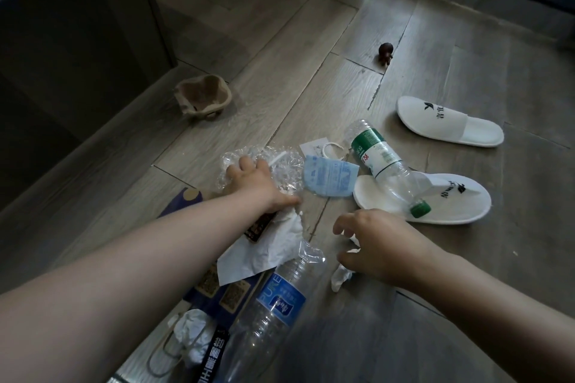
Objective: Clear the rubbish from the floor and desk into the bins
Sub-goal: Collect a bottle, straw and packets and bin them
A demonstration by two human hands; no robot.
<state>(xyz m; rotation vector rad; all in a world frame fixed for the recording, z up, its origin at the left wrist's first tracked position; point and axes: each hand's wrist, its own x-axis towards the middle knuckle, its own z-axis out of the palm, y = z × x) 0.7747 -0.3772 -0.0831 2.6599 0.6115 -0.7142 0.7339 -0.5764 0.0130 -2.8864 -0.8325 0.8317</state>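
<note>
Crushed clear bottle (273, 305) with a blue label lies nearest on the wooden floor (311, 71), beside white paper (270, 246). The right hand (382, 246) curls its fingers round a crumpled tissue (340, 277). The left hand (252, 179) rests on crinkled plastic wrap (280, 162), fingers bent; whether it grips cannot be told. Beyond lie a blue face mask (329, 179), a green-capped bottle (382, 162) and two white slippers (448, 120).

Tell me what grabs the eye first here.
Litter across the wooden floor: a blue-labelled bottle at bottom centre, a green-labelled bottle lying across a white slipper at right. The left grip rests on crumpled clear plastic at centre; the right grip curls over white tissue scraps.
</note>
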